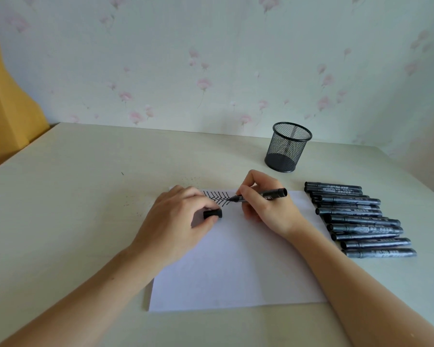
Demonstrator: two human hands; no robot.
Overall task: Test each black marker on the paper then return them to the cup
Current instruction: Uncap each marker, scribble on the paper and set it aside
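A white paper (236, 271) lies on the table in front of me, with several black zigzag strokes (217, 197) near its far edge. My right hand (263, 209) grips an uncapped black marker (271, 194), its tip touching the paper at the right end of the strokes. My left hand (176, 219) rests on the paper and pinches the marker's black cap (213, 213). Several capped black markers (356, 219) lie in a row to the right of the paper. A black mesh cup (287, 147) stands behind the paper with one marker visible inside.
The pale table (73, 196) runs back to a floral-papered wall (211, 58). A yellow surface (8, 108) rises at the far left. The table's right edge lies beyond the marker row.
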